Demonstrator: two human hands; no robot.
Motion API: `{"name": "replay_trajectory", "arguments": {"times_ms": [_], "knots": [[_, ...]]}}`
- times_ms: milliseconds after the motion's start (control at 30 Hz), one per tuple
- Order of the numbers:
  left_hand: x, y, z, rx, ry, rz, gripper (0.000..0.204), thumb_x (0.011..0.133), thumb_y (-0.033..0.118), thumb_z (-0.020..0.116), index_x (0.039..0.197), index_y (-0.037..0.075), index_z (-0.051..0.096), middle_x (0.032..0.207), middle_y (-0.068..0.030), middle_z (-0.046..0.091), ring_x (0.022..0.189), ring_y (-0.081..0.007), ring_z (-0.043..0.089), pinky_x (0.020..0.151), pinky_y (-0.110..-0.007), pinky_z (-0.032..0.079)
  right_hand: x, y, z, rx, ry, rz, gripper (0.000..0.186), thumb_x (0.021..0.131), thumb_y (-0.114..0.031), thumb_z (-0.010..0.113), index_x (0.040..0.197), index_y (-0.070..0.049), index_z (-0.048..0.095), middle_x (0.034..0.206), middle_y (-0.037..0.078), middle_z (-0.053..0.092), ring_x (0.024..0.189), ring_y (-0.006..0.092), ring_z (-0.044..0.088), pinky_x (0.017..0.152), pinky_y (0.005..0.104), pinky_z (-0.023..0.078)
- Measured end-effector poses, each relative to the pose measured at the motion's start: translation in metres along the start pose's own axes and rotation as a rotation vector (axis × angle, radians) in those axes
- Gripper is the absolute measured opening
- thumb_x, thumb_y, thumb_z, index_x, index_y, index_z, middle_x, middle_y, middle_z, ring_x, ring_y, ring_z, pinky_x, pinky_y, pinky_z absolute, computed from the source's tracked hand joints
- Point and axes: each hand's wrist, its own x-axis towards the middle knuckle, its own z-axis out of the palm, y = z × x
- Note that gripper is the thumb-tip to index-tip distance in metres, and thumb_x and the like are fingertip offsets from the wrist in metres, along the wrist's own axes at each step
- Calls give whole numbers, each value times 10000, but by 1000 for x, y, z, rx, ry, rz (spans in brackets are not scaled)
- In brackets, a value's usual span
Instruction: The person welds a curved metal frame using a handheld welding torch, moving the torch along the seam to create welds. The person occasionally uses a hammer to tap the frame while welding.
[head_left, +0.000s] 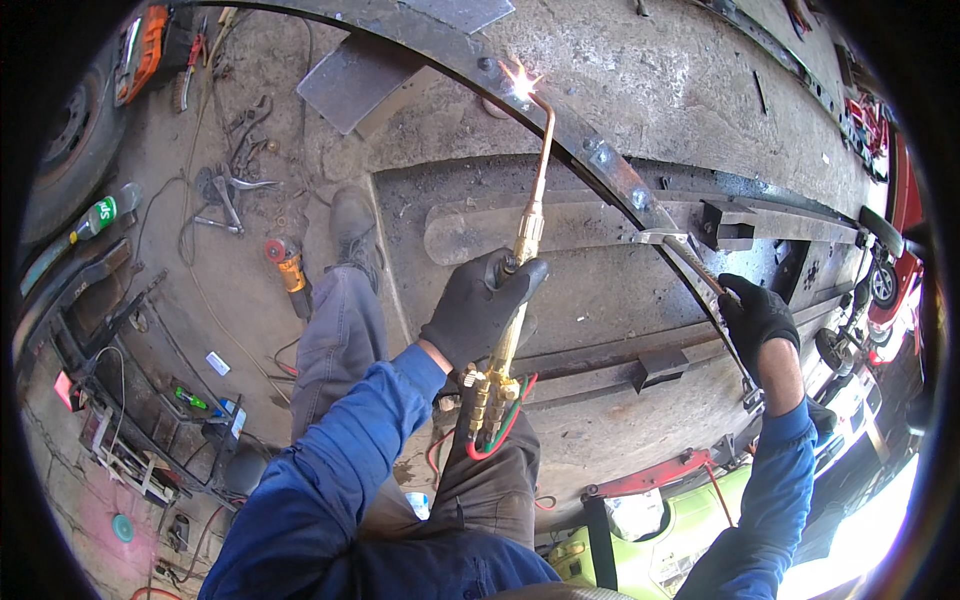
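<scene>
In my gloved left hand point(478, 308) is a brass gas torch point(529, 235), gripped around its body, with red and green hoses at its lower end. Its bent copper tip points at a long curved steel bar point(570, 130), where a bright flame point(521, 84) glows beside round rivet or bolt heads. My gloved right hand point(757, 320) is closed around the handle of a hammer-like tool point(697, 268). That tool's narrow metal head lies at the bar's edge; its exact kind is unclear.
A flat steel plate point(362, 80) lies under the bar's far part. An angle grinder point(290, 275), pliers and wrenches lie on the floor at left, near a large tire point(85, 135). Steel rails with brackets point(728, 226) run under the bar. A green car part point(650, 550) stands at lower right.
</scene>
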Motion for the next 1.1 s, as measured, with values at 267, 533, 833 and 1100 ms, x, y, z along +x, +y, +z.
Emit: {"name": "replay_trajectory", "arguments": {"times_ms": [267,533,833,1100], "knots": [[-1,4,-2,13,4,2,474,1076,497,706,971,34,700,810,-2,643,746,-98,565,697,-318,486,-2,-3,0,-14,4,-15,395,1106,-367,604,1459,-222,705,1316,210,757,1215,436,718,1054,515,570],[0,4,-2,12,-6,-6,467,1073,495,713,990,35,706,814,-2,644,753,-96,565,694,-311,483,-2,-2,1,-20,20,-27,389,1101,-360,615,1456,-227,707,1300,205,764,1202,436,723,1046,513,574],[0,4,0,15,10,13,444,1086,464,703,996,29,713,819,-4,657,758,-95,577,699,-314,492,-4,-1,3,24,59,-51,381,1075,-305,652,1428,-178,722,1189,254,780,1130,446,745,975,509,584],[-1,3,2,23,6,3,440,1085,457,705,995,27,706,822,-7,652,757,-95,568,701,-316,487,-3,-1,4,-12,26,-14,399,1091,-352,627,1459,-219,706,1258,223,774,1178,437,734,1030,520,578]]}}
